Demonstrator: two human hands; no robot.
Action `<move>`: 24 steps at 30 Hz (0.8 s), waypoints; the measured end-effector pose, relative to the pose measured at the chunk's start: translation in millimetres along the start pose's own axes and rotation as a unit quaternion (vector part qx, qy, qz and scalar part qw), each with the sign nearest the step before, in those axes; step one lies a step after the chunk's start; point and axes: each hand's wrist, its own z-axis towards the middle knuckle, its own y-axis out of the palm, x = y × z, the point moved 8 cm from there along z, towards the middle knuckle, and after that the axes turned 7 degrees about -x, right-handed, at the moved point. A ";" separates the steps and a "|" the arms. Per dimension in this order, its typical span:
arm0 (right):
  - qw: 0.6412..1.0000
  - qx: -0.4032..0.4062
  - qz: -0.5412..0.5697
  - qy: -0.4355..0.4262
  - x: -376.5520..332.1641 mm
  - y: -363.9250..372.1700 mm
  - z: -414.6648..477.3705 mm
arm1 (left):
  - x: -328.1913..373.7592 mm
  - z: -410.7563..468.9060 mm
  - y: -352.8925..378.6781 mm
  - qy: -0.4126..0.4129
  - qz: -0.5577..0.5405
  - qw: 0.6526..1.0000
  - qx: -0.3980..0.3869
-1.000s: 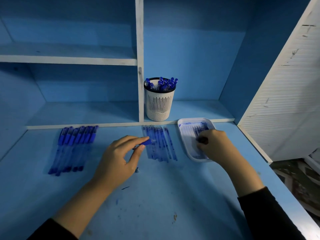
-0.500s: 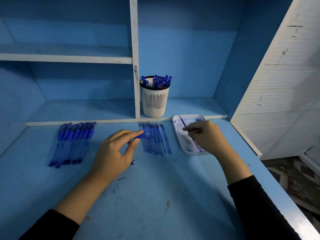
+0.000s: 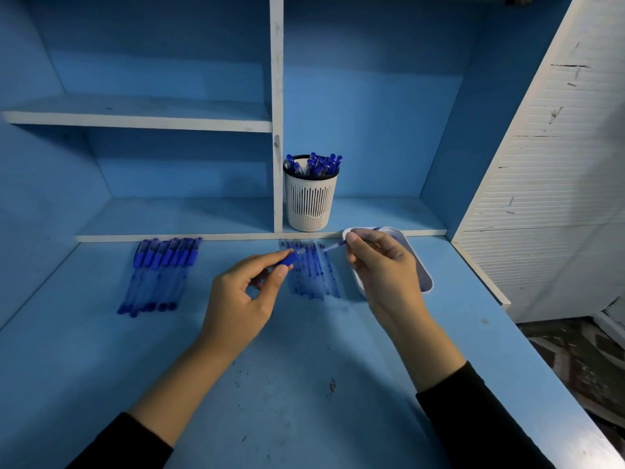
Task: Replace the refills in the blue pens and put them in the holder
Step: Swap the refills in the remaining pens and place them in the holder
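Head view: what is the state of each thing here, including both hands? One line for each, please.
Left hand: pinches a blue pen part.
Right hand: pinches a thin refill.
Holder: upright, capped pens standing in it.
Tray: lies flat, partly hidden by the right hand.
Left pen row: capped, lying side by side.
Middle row: clear tubes, lying side by side.

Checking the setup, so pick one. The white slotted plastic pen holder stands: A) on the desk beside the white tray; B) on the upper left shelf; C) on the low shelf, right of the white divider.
C: the white slotted plastic pen holder, holding blue pens, stands on the low blue shelf right of the white divider.
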 end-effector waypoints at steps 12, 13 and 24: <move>0.996 0.004 -0.062 -0.057 -4.8 7.8 -7.0 | -4.0 -3.4 8.3 -0.006 -0.003 1.000 -0.024; 0.994 0.004 -0.078 -0.072 -8.4 8.5 -8.3 | -4.6 -3.4 8.1 -0.006 -0.004 1.000 -0.025; 0.942 -0.123 -0.242 -0.196 -16.2 47.4 -31.6 | -6.7 -2.0 6.4 -0.012 -0.022 0.999 -0.023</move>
